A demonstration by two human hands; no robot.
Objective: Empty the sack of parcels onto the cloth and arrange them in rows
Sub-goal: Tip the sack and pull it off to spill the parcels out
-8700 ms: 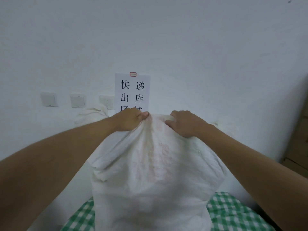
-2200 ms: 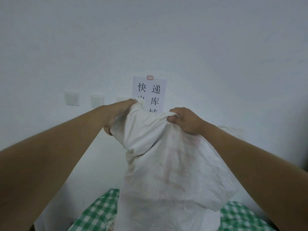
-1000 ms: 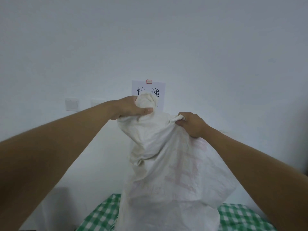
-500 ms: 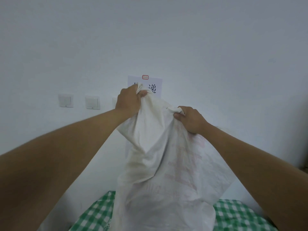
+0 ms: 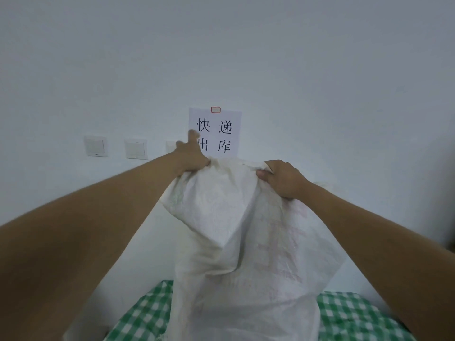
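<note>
Sack, held up by both hands' grip, hides the checked cloth and a wall notice's foot.

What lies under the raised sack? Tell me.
Green checked cloth shows beside the sack, gripped by left hand and right hand. Parcels are covered.

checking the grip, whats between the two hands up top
In the head view, the sack's bunched top edge spans from the left hand to the right hand; nothing else.

Both forearms are bare, with no sleeves, gloves or jewellery visible.
</note>
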